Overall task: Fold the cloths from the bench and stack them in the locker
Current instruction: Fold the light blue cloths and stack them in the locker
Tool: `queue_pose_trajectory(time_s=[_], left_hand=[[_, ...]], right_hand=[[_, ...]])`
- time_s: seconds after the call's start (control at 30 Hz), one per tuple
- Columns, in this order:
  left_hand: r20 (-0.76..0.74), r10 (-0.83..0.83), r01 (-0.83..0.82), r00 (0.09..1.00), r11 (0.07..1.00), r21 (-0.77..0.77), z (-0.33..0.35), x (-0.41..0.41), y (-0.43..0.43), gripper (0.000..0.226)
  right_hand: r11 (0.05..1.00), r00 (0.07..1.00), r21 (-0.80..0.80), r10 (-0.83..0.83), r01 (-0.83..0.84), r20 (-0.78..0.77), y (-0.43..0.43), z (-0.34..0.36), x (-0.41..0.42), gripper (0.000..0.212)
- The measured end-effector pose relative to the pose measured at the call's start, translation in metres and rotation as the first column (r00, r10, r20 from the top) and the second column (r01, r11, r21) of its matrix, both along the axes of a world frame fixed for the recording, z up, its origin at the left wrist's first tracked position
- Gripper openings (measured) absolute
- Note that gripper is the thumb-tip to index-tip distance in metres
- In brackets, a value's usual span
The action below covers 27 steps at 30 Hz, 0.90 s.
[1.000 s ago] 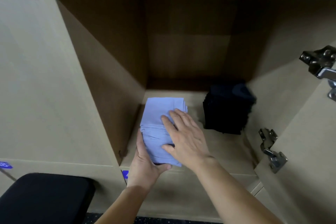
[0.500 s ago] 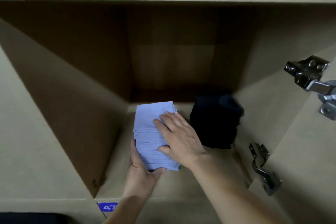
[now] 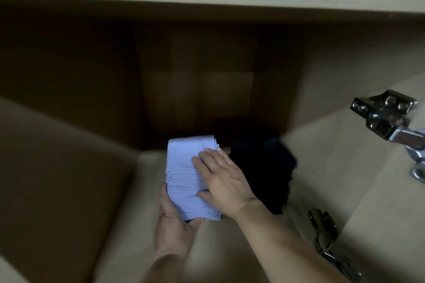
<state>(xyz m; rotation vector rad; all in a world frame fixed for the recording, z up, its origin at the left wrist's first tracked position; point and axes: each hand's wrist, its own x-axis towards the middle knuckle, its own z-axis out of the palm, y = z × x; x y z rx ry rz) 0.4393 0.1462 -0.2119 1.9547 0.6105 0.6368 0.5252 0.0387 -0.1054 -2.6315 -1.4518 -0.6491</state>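
My left hand (image 3: 174, 223) fingers clamp the blue cloth stack (image 3: 184, 167) at its near edge, right hand (image 3: 225, 181) fingers flat atop; likely soft, light, floppy.

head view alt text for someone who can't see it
Two hands hold a stack of folded light blue cloths inside an open locker: left hand gripping its near end, right hand flat on top. Dark cloths sit to its right.

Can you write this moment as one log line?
left hand: holds blue cloth stack | right hand: flat on top | place: in locker, beside dark stack
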Motion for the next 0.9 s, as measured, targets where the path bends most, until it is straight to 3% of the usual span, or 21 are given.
queue_pose_trajectory(time_s=[0.4,0.73,0.9], left_hand=[[-0.027,0.02,-0.018,0.999,0.998,0.061,0.001,0.02,-0.018,0.122],[0.084,-0.151,0.158,0.985,0.983,-0.089,0.037,0.011,0.0,0.125],[0.059,-0.196,0.198,0.979,0.98,-0.032,0.049,0.009,0.007,0.105]], right_hand=[[0.998,0.999,-0.027,-0.048,0.049,0.019,-0.024,0.001,0.017,0.079],[0.998,0.997,-0.008,-0.064,0.064,-0.034,-0.025,0.018,0.008,0.078],[0.995,0.994,-0.009,-0.098,0.097,-0.047,-0.026,0.02,-0.002,0.078]])
